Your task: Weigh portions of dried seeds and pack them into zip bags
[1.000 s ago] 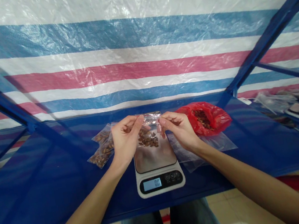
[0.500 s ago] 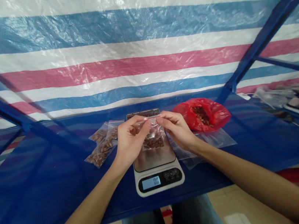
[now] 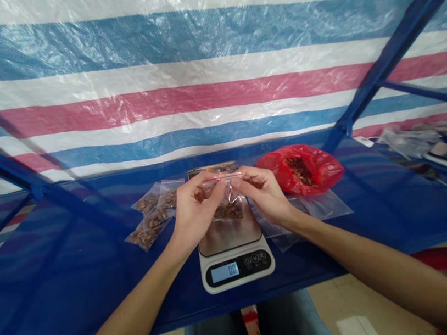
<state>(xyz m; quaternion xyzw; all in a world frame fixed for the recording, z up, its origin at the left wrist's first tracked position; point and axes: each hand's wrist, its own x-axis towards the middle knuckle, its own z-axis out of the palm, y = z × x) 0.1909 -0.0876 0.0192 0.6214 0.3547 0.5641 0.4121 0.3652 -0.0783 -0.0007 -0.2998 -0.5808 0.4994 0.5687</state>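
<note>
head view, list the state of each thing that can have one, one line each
left hand, pinching the held bag's top
right hand, pinching the held bag's top
held bag, brown pieces inside, sealed or not unclear
scale, on, display reads 0.0
filled bags, lying overlapped at left
red bag, mouth open, brown pieces inside
flat bags, lying spread out

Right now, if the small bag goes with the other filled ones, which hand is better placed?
Probably the left hand: the filled bags lie just beside it, while the right hand is nearer the red bag. Both pinch the small bag near its top.
</note>
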